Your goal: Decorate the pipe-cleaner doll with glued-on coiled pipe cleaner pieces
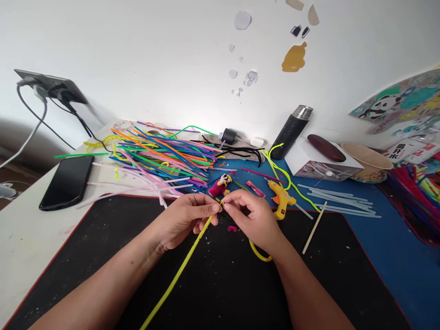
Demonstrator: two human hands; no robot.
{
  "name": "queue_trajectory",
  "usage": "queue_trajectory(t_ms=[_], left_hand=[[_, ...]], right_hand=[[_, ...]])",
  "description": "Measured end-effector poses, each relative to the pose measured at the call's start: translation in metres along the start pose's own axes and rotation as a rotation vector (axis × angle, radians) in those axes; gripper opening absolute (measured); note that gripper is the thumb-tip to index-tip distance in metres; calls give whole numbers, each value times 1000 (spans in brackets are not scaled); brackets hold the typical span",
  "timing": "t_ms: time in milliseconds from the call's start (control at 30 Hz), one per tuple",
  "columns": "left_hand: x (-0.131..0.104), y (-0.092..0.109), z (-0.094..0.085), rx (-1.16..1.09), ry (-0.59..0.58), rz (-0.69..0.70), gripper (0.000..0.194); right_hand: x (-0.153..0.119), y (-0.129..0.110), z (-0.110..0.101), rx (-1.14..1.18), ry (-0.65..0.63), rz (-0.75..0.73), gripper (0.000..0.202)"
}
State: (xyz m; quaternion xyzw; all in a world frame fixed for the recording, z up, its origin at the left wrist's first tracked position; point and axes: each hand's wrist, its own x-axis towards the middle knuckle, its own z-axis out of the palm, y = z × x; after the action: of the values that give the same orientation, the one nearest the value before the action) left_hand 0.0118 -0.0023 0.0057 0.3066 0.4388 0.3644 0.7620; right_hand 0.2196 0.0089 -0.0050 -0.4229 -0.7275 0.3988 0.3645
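Observation:
Thumb and fingertips of my left hand (192,213) pinch a long yellow pipe cleaner (185,262) close to its small curled end. From there it runs down toward the lower edge of the view. My right hand (252,215) meets the left one, its thumb and forefinger closed on the same curled tip. Just behind the fingers lies a small pipe-cleaner figure (220,184) in magenta, yellow and white. A little magenta bow-shaped piece (232,228) rests on the black mat below the hands. Partly under my right wrist, a curved yellow piece (258,253) shows; its kind is unclear.
A heap of coloured pipe cleaners (168,156) covers the back left, near a phone (67,182). Right of the hands are a yellow glue gun (281,199), clear glue sticks (340,199) and a wooden stick (314,229). Behind stand a black flask (290,133) and a white box (316,160).

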Motion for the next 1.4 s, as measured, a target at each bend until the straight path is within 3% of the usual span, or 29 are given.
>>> queue_trajectory(t_ms=[267,667,1400], left_hand=[[-1,1,0,11,-10,-22,47],[-1,3,-1,30,20,-50,50],[0,2,1,27,19,-30,48]], right_hand=[[1,-4,3,-170,54,-130,9],[1,-3,0,-289,21,-252,14],[0,-6,-1,-360,-2,-236,16]])
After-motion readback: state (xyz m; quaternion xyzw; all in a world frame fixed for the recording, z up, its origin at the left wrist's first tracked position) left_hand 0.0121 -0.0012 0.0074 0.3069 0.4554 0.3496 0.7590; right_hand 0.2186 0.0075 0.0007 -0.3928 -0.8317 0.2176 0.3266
